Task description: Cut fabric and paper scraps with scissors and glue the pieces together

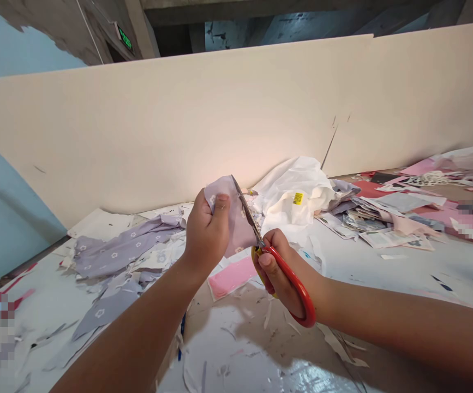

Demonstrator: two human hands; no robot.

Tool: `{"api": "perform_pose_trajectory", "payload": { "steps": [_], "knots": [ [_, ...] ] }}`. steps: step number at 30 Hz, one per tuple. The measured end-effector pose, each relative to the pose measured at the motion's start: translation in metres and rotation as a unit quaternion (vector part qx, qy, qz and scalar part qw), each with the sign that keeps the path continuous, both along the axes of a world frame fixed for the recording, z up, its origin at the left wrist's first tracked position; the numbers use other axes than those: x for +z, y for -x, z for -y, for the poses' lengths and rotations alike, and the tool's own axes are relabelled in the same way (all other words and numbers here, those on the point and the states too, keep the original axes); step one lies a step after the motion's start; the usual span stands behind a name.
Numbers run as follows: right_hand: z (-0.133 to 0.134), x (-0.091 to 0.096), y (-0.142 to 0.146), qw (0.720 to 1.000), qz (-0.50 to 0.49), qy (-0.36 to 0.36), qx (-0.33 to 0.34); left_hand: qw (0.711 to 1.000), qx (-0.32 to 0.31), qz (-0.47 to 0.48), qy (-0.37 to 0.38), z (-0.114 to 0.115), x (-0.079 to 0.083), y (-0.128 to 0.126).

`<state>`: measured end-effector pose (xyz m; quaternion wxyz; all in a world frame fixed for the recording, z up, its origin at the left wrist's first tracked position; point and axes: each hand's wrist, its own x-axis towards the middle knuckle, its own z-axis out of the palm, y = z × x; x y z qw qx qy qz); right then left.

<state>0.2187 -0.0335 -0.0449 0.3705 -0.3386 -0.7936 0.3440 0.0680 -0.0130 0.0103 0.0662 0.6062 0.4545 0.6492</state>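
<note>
My left hand (208,232) pinches a small piece of pale lilac floral fabric (241,226), thumb on top, and holds it up above the table. In my right hand (279,267) is a pair of scissors (307,305) with red handles and a patch of yellow on one loop. Their blades point up and away along the right edge of the fabric, and look nearly closed. Below the hands lies a pink rectangular piece (232,277) with a pale border. The fingers of my left hand behind the fabric are hidden.
Lilac flowered cloth (130,245) lies crumpled at left. A white bag (293,191) with a yellow label sits behind the scissors. Stacked scraps (383,218) and pink pieces spread to the right. Thin offcuts litter the white table (236,363). A cream panel (158,131) stands along the back.
</note>
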Motion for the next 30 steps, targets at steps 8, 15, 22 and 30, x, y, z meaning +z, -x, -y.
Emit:
{"api": "perform_pose_trajectory", "payload": {
  "steps": [8, 15, 22, 30],
  "knots": [
    [-0.0001, 0.0002, -0.0007, 1.000, -0.002, -0.003, -0.013, 1.000, -0.011, 0.018, 0.010, -0.0013, -0.0009, -0.0001],
    [0.0016, 0.0025, -0.0001, 1.000, 0.005, 0.005, -0.017, 0.999, -0.022, 0.037, 0.021, -0.0003, 0.0000, -0.0020],
    [0.0047, 0.0061, -0.0002, 1.000, -0.003, 0.010, -0.026, 0.999, -0.030, 0.037, 0.012, 0.0009, 0.0009, -0.0022],
    [0.0049, 0.0057, -0.0003, 1.000, -0.006, 0.015, -0.016, 0.999, -0.023, 0.049, 0.005, -0.0015, -0.0018, -0.0021]
  ]
}}
